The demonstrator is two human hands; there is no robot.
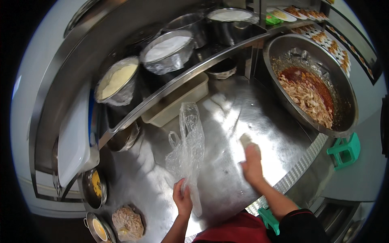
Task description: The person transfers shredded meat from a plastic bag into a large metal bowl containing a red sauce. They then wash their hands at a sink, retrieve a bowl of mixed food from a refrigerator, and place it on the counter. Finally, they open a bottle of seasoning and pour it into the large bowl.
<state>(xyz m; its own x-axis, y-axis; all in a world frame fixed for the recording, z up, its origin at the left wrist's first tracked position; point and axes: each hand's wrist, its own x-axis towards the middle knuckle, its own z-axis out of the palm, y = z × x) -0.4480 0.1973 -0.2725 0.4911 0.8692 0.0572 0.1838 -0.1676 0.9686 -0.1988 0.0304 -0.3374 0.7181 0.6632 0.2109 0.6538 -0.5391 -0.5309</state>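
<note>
My left hand (182,199) pinches the lower part of a clear plastic bag (193,145). The bag's handles stretch away from me over the steel table (225,176). To the right, my right hand (253,165) is blurred above the bright, reflecting tabletop. A small pale piece (245,139), perhaps a folded cloth, shows at its fingertips. Beyond it, a large steel bowl (270,60) holds shredded meat (307,100) in red, oily sauce. At the lower left lies a tied clear bag of shredded food (127,223).
A steel shelf edge (188,73) crosses above the table, carrying wrapped pots such as one with white contents (167,50). Below it sits a beige plastic tub (179,107). Bowls stand at left, one with yellow powder (96,183). A green stool (349,152) is at right.
</note>
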